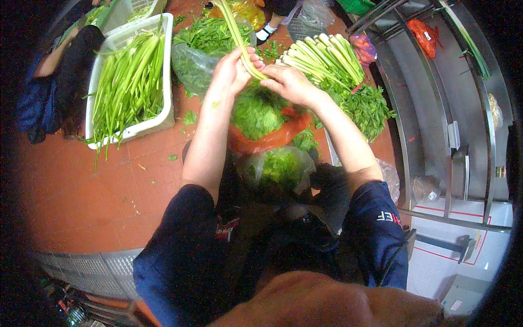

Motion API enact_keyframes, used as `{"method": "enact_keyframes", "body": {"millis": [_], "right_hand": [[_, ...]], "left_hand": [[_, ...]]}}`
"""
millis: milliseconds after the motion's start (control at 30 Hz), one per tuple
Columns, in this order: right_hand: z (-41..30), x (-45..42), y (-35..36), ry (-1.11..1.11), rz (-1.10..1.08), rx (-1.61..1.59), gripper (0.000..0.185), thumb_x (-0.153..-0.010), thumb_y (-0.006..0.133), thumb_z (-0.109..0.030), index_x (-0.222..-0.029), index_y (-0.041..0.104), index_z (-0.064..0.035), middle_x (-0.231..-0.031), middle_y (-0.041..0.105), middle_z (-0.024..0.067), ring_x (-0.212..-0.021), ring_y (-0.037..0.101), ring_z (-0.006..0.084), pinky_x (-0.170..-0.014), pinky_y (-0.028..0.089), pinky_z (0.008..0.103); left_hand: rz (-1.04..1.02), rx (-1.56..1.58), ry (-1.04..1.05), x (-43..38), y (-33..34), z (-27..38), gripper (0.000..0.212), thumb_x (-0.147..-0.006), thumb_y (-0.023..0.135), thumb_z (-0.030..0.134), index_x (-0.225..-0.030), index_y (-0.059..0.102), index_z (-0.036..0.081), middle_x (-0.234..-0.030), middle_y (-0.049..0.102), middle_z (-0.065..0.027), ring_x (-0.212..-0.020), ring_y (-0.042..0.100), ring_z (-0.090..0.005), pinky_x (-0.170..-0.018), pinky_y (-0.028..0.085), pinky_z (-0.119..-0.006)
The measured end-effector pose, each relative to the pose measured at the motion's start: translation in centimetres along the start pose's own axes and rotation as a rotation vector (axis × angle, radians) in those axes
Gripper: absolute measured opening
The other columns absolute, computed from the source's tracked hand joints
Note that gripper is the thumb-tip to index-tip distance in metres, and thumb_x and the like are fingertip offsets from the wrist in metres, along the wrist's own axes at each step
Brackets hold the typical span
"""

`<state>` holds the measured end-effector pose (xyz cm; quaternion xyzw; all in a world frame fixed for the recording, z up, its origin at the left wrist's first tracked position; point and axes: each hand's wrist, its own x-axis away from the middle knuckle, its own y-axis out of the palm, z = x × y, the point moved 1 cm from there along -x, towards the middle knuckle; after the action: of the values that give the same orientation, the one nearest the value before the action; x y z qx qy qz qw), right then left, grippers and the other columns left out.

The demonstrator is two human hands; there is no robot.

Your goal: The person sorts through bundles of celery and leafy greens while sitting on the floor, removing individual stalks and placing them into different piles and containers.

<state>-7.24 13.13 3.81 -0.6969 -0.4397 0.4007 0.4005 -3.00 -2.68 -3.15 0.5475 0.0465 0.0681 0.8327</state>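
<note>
Between both hands a long pale-green celery stalk (236,30) slants up toward the top of the view. My left hand (237,69) is closed around its lower part, palm turned up. The fingers of my right hand (291,82) pinch the stalk's lower end. Right below them lie loose green leaves (257,112) in an orange plastic bag (267,145). A clear plastic bag (300,163) with more greens is nearer my body. Beyond my right hand rests a pile of celery (327,55) with pale stalk ends and leafy tops, partly bound by a red tie.
To the left, a white plastic crate (169,81) holds long green stalks. A co-worker's arm (51,61) is beside it. Leafy greens (208,34) and a clear bag lie ahead, near another person's foot (266,32). A metal shelf rack (439,81) stands at right. Leaf scraps dot the red tiled floor (122,184).
</note>
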Motion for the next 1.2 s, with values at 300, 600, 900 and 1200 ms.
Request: {"method": "enact_keyframes", "body": {"millis": [300,600,900,1200], "right_hand": [[1.9,0.8,-1.6,-0.024,0.005,0.166,0.022,-0.080,0.057,-0.023,-0.099,0.061,-0.0121,-0.090,0.058,0.0047,-0.089,0.053,0.0249,-0.078,0.043,0.0364],[-0.3,0.1,-2.2,-0.072,0.200,0.197,0.040,-0.074,0.063,-0.019,-0.112,0.051,-0.0141,-0.091,0.054,0.0068,-0.087,0.053,0.0266,-0.074,0.044,0.0360],[-1.2,0.0,-1.8,-0.107,0.123,0.252,0.055,-0.076,0.060,-0.017,-0.127,0.040,-0.0191,-0.091,0.051,0.0076,-0.086,0.053,0.0266,-0.069,0.047,0.0374],[-2.5,-1.1,-2.2,-0.029,0.189,0.161,0.050,-0.079,0.058,-0.021,-0.126,0.042,-0.0148,-0.097,0.057,0.0110,-0.091,0.055,0.0300,-0.073,0.047,0.0394]], "left_hand": [[0.058,-0.189,-0.065,0.8,0.3,0.0,0.028,-0.087,0.050,0.020,-0.101,0.053,-0.003,-0.094,0.061,-0.0178,-0.089,0.061,-0.0261,-0.080,0.051,-0.036],[0.055,-0.195,-0.212,0.4,-1.2,-1.0,0.020,-0.083,0.054,0.028,-0.081,0.054,0.008,-0.069,0.055,-0.0005,-0.059,0.051,-0.0103,-0.046,0.040,-0.022],[-0.049,-0.379,-0.259,1.4,0.3,-0.8,0.020,-0.085,0.050,0.033,-0.086,0.052,0.013,-0.075,0.054,0.0021,-0.055,0.047,-0.0067,-0.042,0.037,-0.019],[-0.018,-0.377,-0.091,1.9,2.0,-1.2,0.045,-0.089,0.033,0.048,-0.113,0.047,0.012,-0.103,0.056,-0.0016,-0.083,0.054,-0.0113,-0.065,0.044,-0.025]]}}
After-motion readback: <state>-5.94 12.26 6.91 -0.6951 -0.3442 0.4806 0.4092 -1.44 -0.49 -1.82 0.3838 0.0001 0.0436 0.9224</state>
